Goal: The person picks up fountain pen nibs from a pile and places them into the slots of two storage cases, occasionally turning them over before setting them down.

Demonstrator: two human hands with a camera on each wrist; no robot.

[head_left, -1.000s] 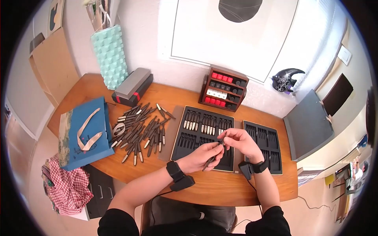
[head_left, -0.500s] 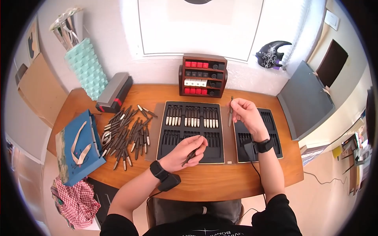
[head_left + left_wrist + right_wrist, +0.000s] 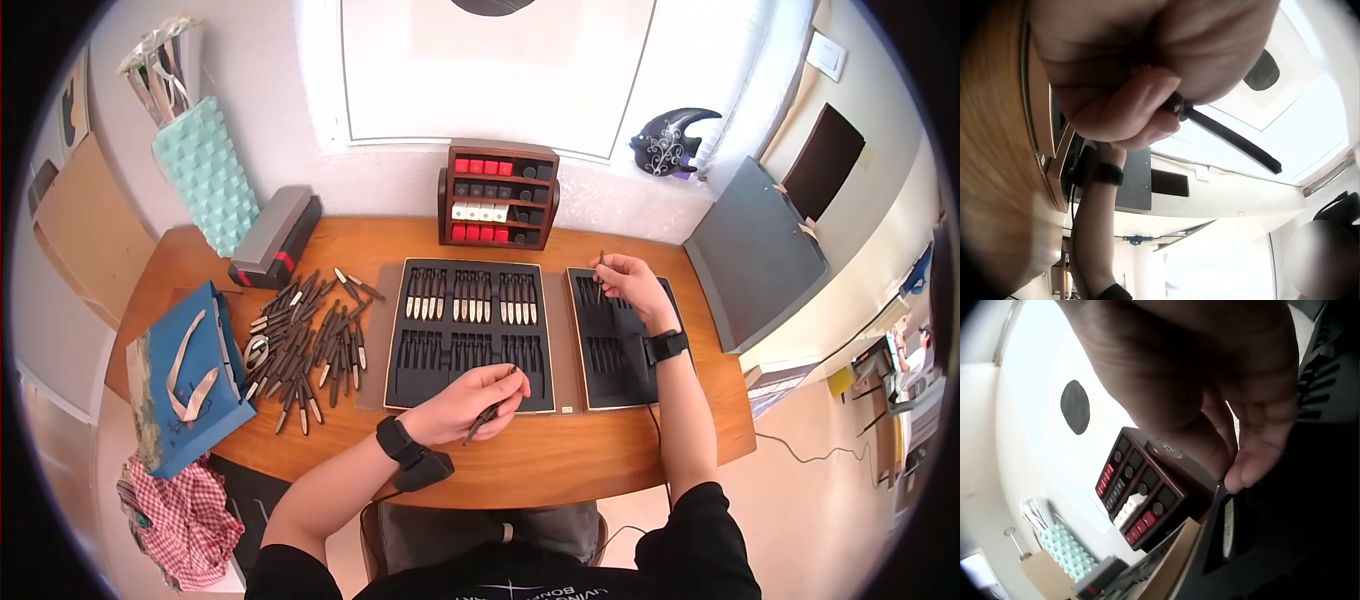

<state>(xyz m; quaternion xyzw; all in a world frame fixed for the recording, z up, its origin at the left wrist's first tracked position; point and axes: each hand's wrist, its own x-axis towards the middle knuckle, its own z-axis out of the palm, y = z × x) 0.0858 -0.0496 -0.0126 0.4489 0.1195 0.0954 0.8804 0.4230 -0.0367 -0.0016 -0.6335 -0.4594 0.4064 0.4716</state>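
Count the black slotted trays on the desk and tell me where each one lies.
2. The left tray lies in front of the person, its back row filled with knives. The right tray lies beside it, under the right hand. None seems hidden.

Wooden table [image 3: 560,455]; trays [image 3: 400,345], knives [image 3: 300,345].

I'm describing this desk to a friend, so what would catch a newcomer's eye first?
Probably the heap of dark-handled small knives at the left of the wooden table, beside the black slotted tray whose top row is filled. The right hand pinches one knife over a second black tray; the left hand grips another.
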